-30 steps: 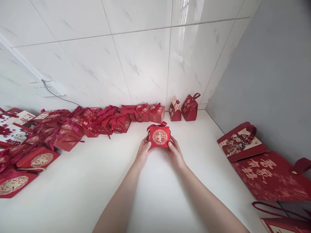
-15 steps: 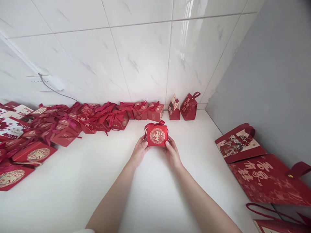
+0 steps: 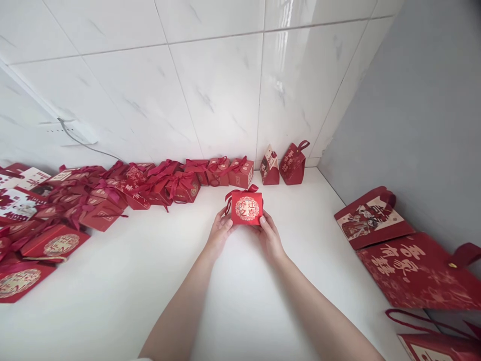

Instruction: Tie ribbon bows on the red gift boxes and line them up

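Note:
A small red gift box [image 3: 246,208] with a round gold-and-white emblem and a dark red ribbon bow sits on the white counter [image 3: 240,281] at the centre. My left hand [image 3: 220,234] grips its left side and my right hand [image 3: 269,236] grips its right side, fingers curled against the box. The emblem faces me. Behind it, a row of similar red ribboned boxes [image 3: 210,173] lines the tiled wall.
Many red ribboned boxes [image 3: 93,200] are heaped at the left. Two red pouch-shaped boxes [image 3: 283,165] stand in the back corner. Flat red paper bags [image 3: 406,260] lean at the right by a grey wall. A cable [image 3: 80,143] runs from a wall socket.
Both hands have pushed the small box a little farther from me, toward the row at the wall, and tilted it slightly. Nothing else moved.

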`<state>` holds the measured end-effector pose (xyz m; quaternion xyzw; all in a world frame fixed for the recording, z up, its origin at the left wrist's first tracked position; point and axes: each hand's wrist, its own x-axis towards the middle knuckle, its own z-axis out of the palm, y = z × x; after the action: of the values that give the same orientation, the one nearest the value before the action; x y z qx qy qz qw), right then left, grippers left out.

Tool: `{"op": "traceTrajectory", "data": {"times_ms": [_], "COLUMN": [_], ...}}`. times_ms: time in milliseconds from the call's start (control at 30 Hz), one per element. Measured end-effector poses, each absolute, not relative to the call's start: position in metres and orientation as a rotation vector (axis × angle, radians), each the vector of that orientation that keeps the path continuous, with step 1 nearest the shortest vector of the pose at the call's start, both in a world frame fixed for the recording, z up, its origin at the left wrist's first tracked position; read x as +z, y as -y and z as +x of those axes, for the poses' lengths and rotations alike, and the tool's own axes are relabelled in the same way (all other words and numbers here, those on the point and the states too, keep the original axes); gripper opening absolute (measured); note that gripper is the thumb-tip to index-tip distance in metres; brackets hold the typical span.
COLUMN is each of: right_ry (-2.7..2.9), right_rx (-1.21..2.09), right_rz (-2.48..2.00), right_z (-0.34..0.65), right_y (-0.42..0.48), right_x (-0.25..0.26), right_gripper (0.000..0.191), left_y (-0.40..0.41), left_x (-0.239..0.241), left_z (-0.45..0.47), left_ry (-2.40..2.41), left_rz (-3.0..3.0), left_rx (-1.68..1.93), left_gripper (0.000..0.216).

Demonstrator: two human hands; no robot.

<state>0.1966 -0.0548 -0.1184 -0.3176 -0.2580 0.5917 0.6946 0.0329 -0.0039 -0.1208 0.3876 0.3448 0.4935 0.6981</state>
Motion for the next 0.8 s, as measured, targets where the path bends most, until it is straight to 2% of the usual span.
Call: {"op": "traceTrajectory", "data": {"times_ms": [600,800], "right_ry": [0.583,0.620], "right_rx": [1.318,1.277], "right_rz": [-0.717,-0.737], "right_z": [0.1971,0.1968], "right_y": [0.0552,0.0546], "right_x": [-0.1174,-0.1212], "right_gripper": [0.047,0.056], "left_y": [0.0056,0.0029], "left_x": [-0.1138,-0.1131], "left_z": [0.0352,0.0336], "left_ry": [-0.754,-0.730], "left_rz": [0.868,0.826], "left_rx": [1.092,1.061], "left_gripper": [0.069,0.066]}}
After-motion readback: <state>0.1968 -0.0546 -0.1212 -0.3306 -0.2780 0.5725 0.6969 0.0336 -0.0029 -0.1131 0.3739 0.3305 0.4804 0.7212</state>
